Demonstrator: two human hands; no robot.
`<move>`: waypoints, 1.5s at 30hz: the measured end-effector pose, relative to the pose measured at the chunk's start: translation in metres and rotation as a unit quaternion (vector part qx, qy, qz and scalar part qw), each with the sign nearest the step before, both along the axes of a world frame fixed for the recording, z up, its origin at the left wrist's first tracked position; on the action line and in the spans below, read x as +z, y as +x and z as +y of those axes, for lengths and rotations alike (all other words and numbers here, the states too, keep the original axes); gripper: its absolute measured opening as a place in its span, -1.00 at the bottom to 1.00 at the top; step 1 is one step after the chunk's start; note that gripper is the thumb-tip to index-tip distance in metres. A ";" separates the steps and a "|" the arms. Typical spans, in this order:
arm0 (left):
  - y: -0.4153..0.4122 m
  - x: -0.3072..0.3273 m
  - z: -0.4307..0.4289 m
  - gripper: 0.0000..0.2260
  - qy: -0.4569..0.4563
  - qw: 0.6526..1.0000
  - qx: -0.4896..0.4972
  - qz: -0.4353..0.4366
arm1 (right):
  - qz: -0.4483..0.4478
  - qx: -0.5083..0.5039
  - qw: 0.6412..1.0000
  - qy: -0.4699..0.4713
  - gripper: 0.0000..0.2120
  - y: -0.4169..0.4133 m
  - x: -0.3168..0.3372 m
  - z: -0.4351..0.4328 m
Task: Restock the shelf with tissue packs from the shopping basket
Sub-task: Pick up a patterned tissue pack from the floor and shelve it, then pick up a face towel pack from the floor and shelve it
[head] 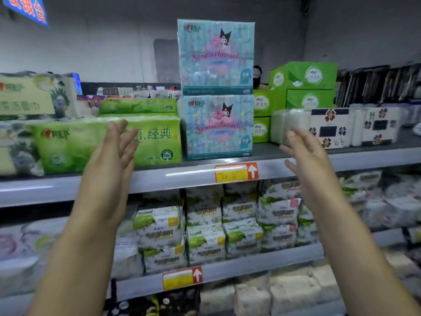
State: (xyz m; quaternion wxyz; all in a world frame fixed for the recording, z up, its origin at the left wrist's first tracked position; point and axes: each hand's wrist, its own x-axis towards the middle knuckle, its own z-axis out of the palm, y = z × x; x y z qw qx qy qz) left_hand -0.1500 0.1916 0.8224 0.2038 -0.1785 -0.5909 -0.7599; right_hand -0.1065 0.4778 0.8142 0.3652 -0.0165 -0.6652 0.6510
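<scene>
Two blue tissue packs with a cartoon print stand stacked on the top shelf (364, 156). The lower blue pack (218, 126) sits on the shelf board near its front edge. The upper blue pack (216, 55) rests squarely on top of it. Both are upright, faces forward.

Left hand (111, 156): raised in front of the shelf, left of the lower blue pack, fingers straight and spread, grasping nothing. It overlaps the green tissue pack (68, 147) in view; whether it touches that pack cannot be told.

Right hand (305, 151): raised to the right of the stack, fingers extended and relaxed, likewise holding nothing. Its fingertips are blurred. Neither hand touches the blue stack; a gap shows on each side.

The green tissue pack lies flat just beside the lower blue pack on its left, with a second green pack (139, 106) behind it. To the right of the stack, green boxes (303, 76) are piled toward the back, and white packs with flower labels (330, 127) stand nearer the shelf edge.

An orange and yellow price tag (237, 172) with a white arrow is fixed to the front rail, below the stack. The lower shelf (262, 262) holds rows of white-and-green packs (205, 224) piled on one another, with a second price tag (182, 278) on its rail. A blue sign with red characters (27, 9) hangs at top left.
</scene>
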 end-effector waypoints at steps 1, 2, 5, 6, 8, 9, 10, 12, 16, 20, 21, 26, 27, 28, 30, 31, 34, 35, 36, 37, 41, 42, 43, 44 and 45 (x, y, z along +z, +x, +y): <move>0.006 -0.010 -0.004 -0.52 -0.006 1.000 -0.001 -0.024 | -0.016 0.002 1.000 0.001 -0.61 0.007 -0.008 -0.003; 0.015 -0.020 -0.008 -0.51 -0.014 0.999 0.001 -0.047 | -0.032 0.006 0.999 0.004 -0.57 0.016 -0.016 -0.005; 0.046 -0.044 -0.013 -0.47 -0.039 0.995 0.003 -0.087 | -0.064 0.019 0.998 -0.008 -0.55 0.040 -0.038 -0.010; 0.058 -0.051 -0.014 -0.47 -0.039 0.994 0.003 -0.098 | -0.072 0.023 0.997 -0.015 -0.54 0.048 -0.045 -0.012; 0.079 -0.062 -0.017 -0.47 -0.030 0.993 0.008 -0.112 | -0.080 0.033 0.996 -0.026 -0.53 0.064 -0.058 -0.018; 0.090 -0.067 -0.018 -0.47 -0.023 0.993 0.010 -0.117 | -0.083 0.037 0.995 -0.029 -0.53 0.072 -0.065 -0.021; 0.100 -0.072 -0.021 -0.47 -0.016 0.992 0.016 -0.123 | -0.087 0.041 0.995 -0.032 -0.53 0.080 -0.072 -0.024; 0.123 -0.084 -0.025 -0.46 0.000 0.990 0.034 -0.134 | -0.093 0.055 0.993 -0.039 -0.58 0.098 -0.086 -0.031; 0.172 -0.107 -0.031 -0.54 0.004 0.985 0.058 -0.162 | -0.115 0.100 0.987 -0.042 -0.71 0.128 -0.106 -0.040; 0.214 -0.123 -0.049 -0.65 -0.010 0.976 0.102 -0.194 | -0.145 0.140 0.978 -0.050 -0.76 0.144 -0.120 -0.064; 0.224 -0.126 -0.055 -0.63 -0.013 0.972 0.112 -0.206 | -0.156 0.153 0.974 -0.054 -0.75 0.147 -0.124 -0.074; 0.257 -0.137 -0.089 -0.61 -0.005 0.956 0.155 -0.248 | -0.205 0.219 0.951 -0.070 -0.70 0.163 -0.144 -0.127; 0.261 -0.139 -0.097 -0.62 -0.002 0.954 0.164 -0.252 | -0.212 0.228 0.948 -0.068 -0.69 0.165 -0.148 -0.136; 0.264 -0.140 -0.105 -0.63 0.001 0.952 0.171 -0.255 | -0.219 0.234 0.945 -0.065 -0.68 0.166 -0.151 -0.145; 0.269 -0.145 -0.121 -0.66 0.011 0.948 0.181 -0.261 | -0.231 0.237 0.941 -0.067 -0.64 0.167 -0.156 -0.162; 0.271 -0.147 -0.129 -0.68 0.015 0.947 0.185 -0.262 | -0.235 0.238 0.940 -0.067 -0.63 0.168 -0.159 -0.172; 0.274 -0.155 -0.158 -0.68 0.023 0.946 0.196 -0.258 | -0.244 0.245 0.936 -0.061 -0.67 0.167 -0.169 -0.203; 0.274 -0.158 -0.170 -0.69 0.025 0.944 0.199 -0.261 | -0.248 0.248 0.935 -0.060 -0.67 0.167 -0.172 -0.216; 0.274 -0.161 -0.182 -0.69 0.026 0.943 0.200 -0.264 | -0.252 0.251 0.933 -0.058 -0.67 0.167 -0.176 -0.230; 0.273 -0.165 -0.196 -0.69 0.025 0.942 0.200 -0.269 | -0.256 0.253 0.931 -0.057 -0.67 0.166 -0.179 -0.244; 0.269 -0.175 -0.261 -0.72 0.008 0.938 0.185 -0.292 | -0.265 0.253 0.928 -0.064 -0.73 0.161 -0.188 -0.313; 0.266 -0.177 -0.280 -0.70 0.004 0.936 0.186 -0.298 | -0.267 0.253 0.927 -0.067 -0.73 0.160 -0.190 -0.332; 0.265 -0.178 -0.300 -0.69 -0.001 0.933 0.189 -0.305 | -0.271 0.253 0.926 -0.071 -0.73 0.160 -0.192 -0.351; 0.262 -0.179 -0.320 -0.68 -0.006 0.932 0.192 -0.309 | -0.274 0.253 0.925 -0.074 -0.73 0.161 -0.194 -0.369; 0.259 -0.180 -0.338 -0.69 -0.012 0.930 0.191 -0.313 | -0.277 0.254 0.924 -0.077 -0.74 0.161 -0.196 -0.386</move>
